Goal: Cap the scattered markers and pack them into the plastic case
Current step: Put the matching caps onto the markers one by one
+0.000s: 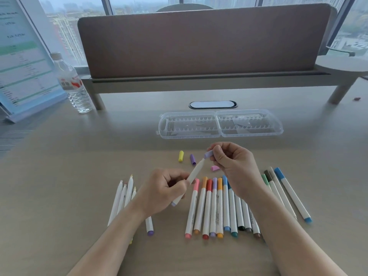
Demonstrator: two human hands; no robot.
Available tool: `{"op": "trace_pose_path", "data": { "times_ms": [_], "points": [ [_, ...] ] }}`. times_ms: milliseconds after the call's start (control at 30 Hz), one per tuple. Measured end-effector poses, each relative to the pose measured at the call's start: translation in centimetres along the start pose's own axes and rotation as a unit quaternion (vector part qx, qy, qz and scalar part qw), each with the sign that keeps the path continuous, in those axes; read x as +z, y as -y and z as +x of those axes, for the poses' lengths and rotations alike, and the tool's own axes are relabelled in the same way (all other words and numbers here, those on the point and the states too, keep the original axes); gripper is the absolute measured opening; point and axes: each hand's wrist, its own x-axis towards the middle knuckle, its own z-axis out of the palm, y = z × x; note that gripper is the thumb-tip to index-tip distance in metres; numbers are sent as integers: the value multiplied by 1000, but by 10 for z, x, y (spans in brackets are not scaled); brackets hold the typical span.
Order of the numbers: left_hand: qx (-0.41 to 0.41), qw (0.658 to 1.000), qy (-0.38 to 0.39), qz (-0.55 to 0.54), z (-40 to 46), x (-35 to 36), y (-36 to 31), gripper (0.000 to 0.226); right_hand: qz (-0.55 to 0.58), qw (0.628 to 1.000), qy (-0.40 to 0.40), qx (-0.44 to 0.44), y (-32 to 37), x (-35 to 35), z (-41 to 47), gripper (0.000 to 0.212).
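Observation:
My left hand (pixel 163 191) grips a white uncapped marker (pixel 194 173), its tip pointing up and right. My right hand (pixel 231 162) pinches a lilac cap (pixel 208 154) just above that tip; cap and tip are a little apart. Three loose caps lie on the desk: yellow (pixel 181 156), purple (pixel 192 159) and pink (pixel 215 168). Several uncapped markers (pixel 124 194) lie to the left of my left hand. A row of capped markers (pixel 214 206) lies under my right forearm, with more capped markers (pixel 286 194) to the right. The clear plastic case (pixel 220 124) lies open and holds no markers, beyond my hands.
A water bottle (pixel 74 84) stands at the back left beside a printed stand-up sheet (pixel 22 56). A brown divider panel on a raised shelf (pixel 199 42) runs along the back of the desk. An oval cable port (pixel 212 104) sits behind the case.

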Motion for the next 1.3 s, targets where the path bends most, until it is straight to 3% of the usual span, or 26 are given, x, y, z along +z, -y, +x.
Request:
{"op": "trace_pose_path", "data": {
  "times_ms": [567, 667, 800, 900, 1067, 1200, 1300],
  "points": [
    [7, 999, -4, -39, 3, -2, 7, 22, -105, 993, 50, -19, 4, 7, -4, 15],
    [-43, 998, 0, -49, 5, -6, 2, 23, -152, 986, 63, -22, 7, 3, 0, 16],
    [-147, 986, 71, -32, 9, -19, -9, 31, -182, 982, 43, -23, 5, 2, 2, 8],
    [-186, 981, 51, 25, 5, -25, -9, 32, -197, 980, 6, -28, 2, -2, 4, 6],
    [-191, 936, -1, 295, -1, -18, -10, 39, -184, 982, -26, -25, 2, -11, 5, 13],
    [-196, 937, 29, 287, 1, -13, -15, 52, -217, 975, -25, -31, -1, -11, 6, 11],
    [-219, 942, 4, 253, -1, -25, -17, 51, -253, 967, -20, -30, -4, -13, 7, 10]
  ]
}}
